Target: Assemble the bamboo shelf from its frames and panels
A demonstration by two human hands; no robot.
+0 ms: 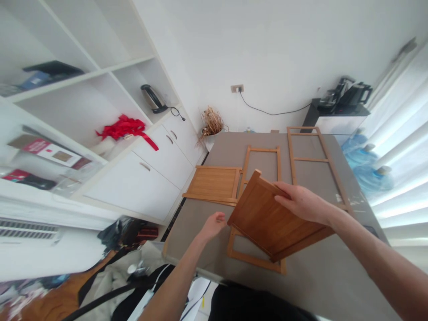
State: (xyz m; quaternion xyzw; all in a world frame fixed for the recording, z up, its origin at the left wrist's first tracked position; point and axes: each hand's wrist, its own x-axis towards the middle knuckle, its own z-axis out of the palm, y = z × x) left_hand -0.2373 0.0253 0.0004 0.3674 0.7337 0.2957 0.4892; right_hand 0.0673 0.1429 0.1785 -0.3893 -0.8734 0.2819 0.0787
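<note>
A tilted brown wooden panel (264, 211) with framed edges is held up over the table. My right hand (299, 203) grips its upper edge, thumb on the near face and fingers toward the back. Just left of the panel, my left hand (214, 225) hovers apart from it with the fingers curled in; whatever they may hold is hidden. Beneath the panel lies an open wooden frame (257, 261), partly covered. A second slatted wooden panel (214, 183) lies flat to the left, its right side next to another open frame (263, 149).
A long wooden frame (307, 159) lies on the right of the grey table (200, 223). Blue water bottles (374, 178) stand past the right edge. White shelving (133, 187) with a kettle (154, 98) and red ribbon (123, 127) is at left. A dried plant (212, 121) stands behind.
</note>
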